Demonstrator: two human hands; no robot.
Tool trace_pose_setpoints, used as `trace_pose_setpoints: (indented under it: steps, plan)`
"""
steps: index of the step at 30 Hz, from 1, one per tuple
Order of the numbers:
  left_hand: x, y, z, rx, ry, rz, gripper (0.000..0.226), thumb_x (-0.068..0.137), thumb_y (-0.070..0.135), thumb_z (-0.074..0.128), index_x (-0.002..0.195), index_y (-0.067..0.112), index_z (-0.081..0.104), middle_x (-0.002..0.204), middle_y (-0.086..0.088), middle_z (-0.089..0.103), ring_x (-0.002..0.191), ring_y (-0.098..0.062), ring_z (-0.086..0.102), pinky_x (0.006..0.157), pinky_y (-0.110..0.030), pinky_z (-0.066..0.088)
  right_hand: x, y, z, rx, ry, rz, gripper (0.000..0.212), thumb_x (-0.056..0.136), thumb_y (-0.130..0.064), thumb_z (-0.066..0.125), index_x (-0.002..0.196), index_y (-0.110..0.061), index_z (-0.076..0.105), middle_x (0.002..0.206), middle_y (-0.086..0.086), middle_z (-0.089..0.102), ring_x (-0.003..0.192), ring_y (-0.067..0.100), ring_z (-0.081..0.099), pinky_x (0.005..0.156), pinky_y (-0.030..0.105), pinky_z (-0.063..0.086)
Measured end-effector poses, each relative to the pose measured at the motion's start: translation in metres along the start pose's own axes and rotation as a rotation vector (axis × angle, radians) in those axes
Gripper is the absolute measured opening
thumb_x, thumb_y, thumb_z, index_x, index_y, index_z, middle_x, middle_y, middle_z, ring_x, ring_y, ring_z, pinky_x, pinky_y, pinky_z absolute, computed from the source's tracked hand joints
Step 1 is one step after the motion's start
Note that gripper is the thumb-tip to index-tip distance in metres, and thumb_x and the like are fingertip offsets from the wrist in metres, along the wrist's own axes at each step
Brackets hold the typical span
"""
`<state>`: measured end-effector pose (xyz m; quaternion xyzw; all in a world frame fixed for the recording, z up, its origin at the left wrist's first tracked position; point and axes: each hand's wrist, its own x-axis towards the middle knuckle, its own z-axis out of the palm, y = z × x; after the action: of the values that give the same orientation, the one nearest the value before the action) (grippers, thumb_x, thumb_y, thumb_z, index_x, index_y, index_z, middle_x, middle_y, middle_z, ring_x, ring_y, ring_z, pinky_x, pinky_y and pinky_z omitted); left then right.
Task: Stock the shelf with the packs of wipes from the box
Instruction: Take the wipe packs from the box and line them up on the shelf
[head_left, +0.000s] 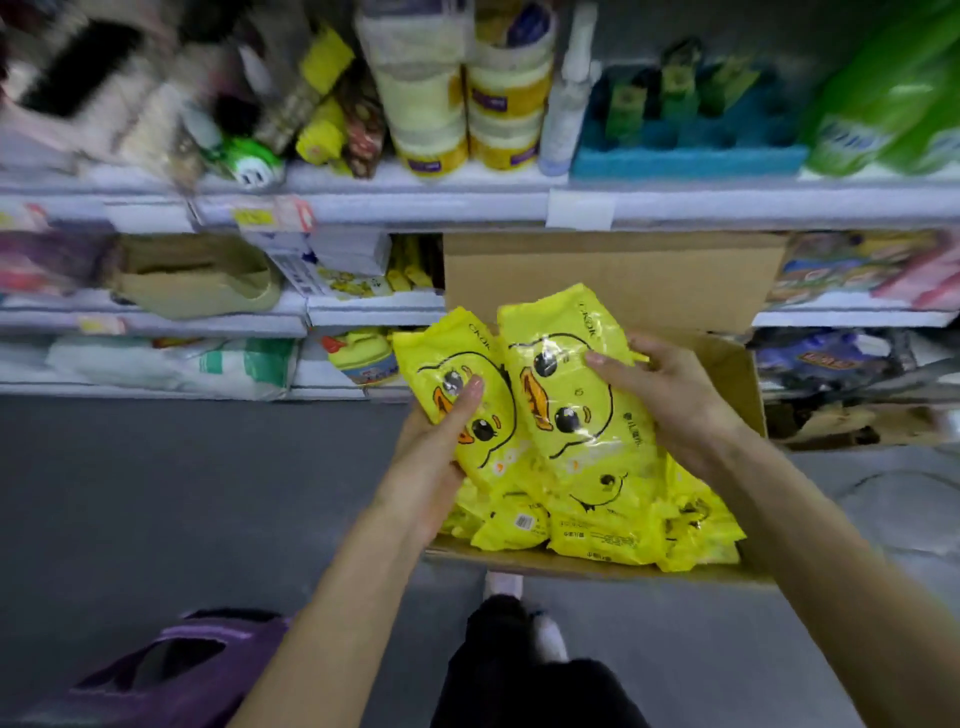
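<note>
I see left hand (431, 467), fingers clamped on left pack (441, 353). Right hand (670, 400), fingers clamped on right pack (571, 441), at its 3 o'clock. Both above box (613, 270); spare packs (597, 535) inside, 6 o'clock. Shelf (415, 208) at 12.

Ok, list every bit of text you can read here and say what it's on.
"CKOK", as best it reads: near the top edge of the left pack and of the right pack.
Chinese print down the right pack: too small to read.
Barcode sticker on a pack in the box: too small.
Shelf price tags: blurred.
</note>
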<state>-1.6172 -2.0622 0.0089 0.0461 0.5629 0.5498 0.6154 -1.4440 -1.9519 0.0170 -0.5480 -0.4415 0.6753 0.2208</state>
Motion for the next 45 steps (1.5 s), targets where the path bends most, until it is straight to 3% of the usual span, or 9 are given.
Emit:
trace_pose_setpoints:
  steps: [6, 11, 14, 17, 20, 24, 29, 36, 45]
  plan:
    - [-0.050, 0.058, 0.040, -0.103, -0.034, 0.194, 0.069, 0.073, 0.038, 0.077, 0.134, 0.014, 0.054, 0.122, -0.007, 0.068, 0.111, -0.026, 0.065, 0.098, -0.049, 0.050, -0.051, -0.102, 0.026, -0.170, -0.236, -0.302, 0.012, 0.081, -0.007, 0.071, 0.091, -0.014, 0.071, 0.076, -0.005, 0.075, 0.065, 0.007, 0.068, 0.063, 0.021, 0.055]
    - [-0.111, 0.089, 0.070, -0.152, 0.093, 0.298, 0.077, 0.061, 0.043, 0.082, 0.130, 0.022, 0.056, 0.112, -0.002, 0.072, 0.100, -0.021, 0.071, 0.074, -0.036, 0.056, -0.114, -0.162, 0.028, -0.380, -0.236, -0.521, 0.009, 0.079, -0.014, 0.076, 0.087, -0.016, 0.074, 0.077, -0.003, 0.074, 0.066, 0.003, 0.064, 0.063, 0.021, 0.053]
    - [-0.149, 0.111, 0.087, -0.236, 0.158, 0.392, 0.051, 0.073, 0.031, 0.080, 0.120, 0.020, 0.062, 0.098, -0.001, 0.076, 0.084, -0.019, 0.074, 0.057, -0.029, 0.056, -0.152, -0.193, 0.029, -0.412, -0.167, -0.662, 0.011, 0.079, -0.021, 0.076, 0.081, -0.028, 0.068, 0.077, -0.010, 0.068, 0.066, 0.000, 0.058, 0.060, 0.010, 0.044]
    - [-0.184, 0.142, 0.101, -0.317, 0.172, 0.468, 0.038, 0.077, 0.029, 0.079, 0.111, 0.021, 0.065, 0.095, 0.001, 0.076, 0.080, -0.016, 0.073, 0.057, -0.027, 0.056, -0.184, -0.216, 0.025, -0.279, -0.116, -0.674, 0.031, 0.068, -0.036, 0.080, 0.094, -0.023, 0.069, 0.092, 0.001, 0.069, 0.080, 0.013, 0.063, 0.068, 0.017, 0.048]
    - [-0.209, 0.175, 0.109, -0.384, 0.132, 0.507, 0.063, 0.061, 0.042, 0.088, 0.117, 0.027, 0.063, 0.109, 0.001, 0.073, 0.096, -0.021, 0.070, 0.077, -0.041, 0.059, -0.212, -0.234, 0.025, -0.181, -0.192, -0.597, 0.053, 0.059, -0.049, 0.073, 0.103, -0.020, 0.068, 0.098, 0.005, 0.072, 0.085, 0.018, 0.068, 0.080, 0.034, 0.055]
    - [-0.235, 0.224, 0.110, -0.465, 0.132, 0.587, 0.054, 0.073, 0.038, 0.082, 0.121, 0.023, 0.061, 0.111, -0.002, 0.071, 0.095, -0.024, 0.069, 0.061, -0.034, 0.057, -0.238, -0.267, 0.055, -0.098, -0.333, -0.509, 0.048, 0.067, -0.041, 0.071, 0.108, -0.016, 0.067, 0.099, 0.004, 0.075, 0.088, 0.021, 0.070, 0.076, 0.032, 0.054]
    - [-0.246, 0.292, 0.086, -0.511, 0.038, 0.622, 0.057, 0.071, 0.039, 0.082, 0.122, 0.022, 0.062, 0.112, -0.006, 0.072, 0.097, -0.029, 0.070, 0.081, -0.049, 0.057, -0.250, -0.320, 0.118, 0.004, -0.164, -0.651, 0.032, 0.073, -0.016, 0.079, 0.102, -0.007, 0.068, 0.089, 0.004, 0.076, 0.079, 0.019, 0.073, 0.068, 0.031, 0.056]
    - [-0.249, 0.405, 0.038, -0.462, -0.052, 0.714, 0.054, 0.076, 0.037, 0.079, 0.123, 0.018, 0.061, 0.111, -0.007, 0.072, 0.096, -0.028, 0.071, 0.064, -0.038, 0.059, -0.240, -0.387, 0.226, 0.263, -0.272, -0.658, 0.026, 0.081, -0.014, 0.072, 0.106, -0.013, 0.068, 0.089, 0.002, 0.076, 0.073, 0.014, 0.072, 0.055, 0.024, 0.055]
    - [-0.245, 0.485, 0.012, -0.372, -0.209, 0.821, 0.058, 0.072, 0.027, 0.082, 0.124, 0.014, 0.060, 0.112, -0.010, 0.072, 0.097, -0.027, 0.071, 0.085, -0.048, 0.057, -0.223, -0.420, 0.296, 0.417, -0.369, -0.744, 0.049, 0.075, -0.016, 0.071, 0.123, -0.021, 0.059, 0.113, 0.005, 0.071, 0.103, 0.028, 0.068, 0.086, 0.042, 0.054]
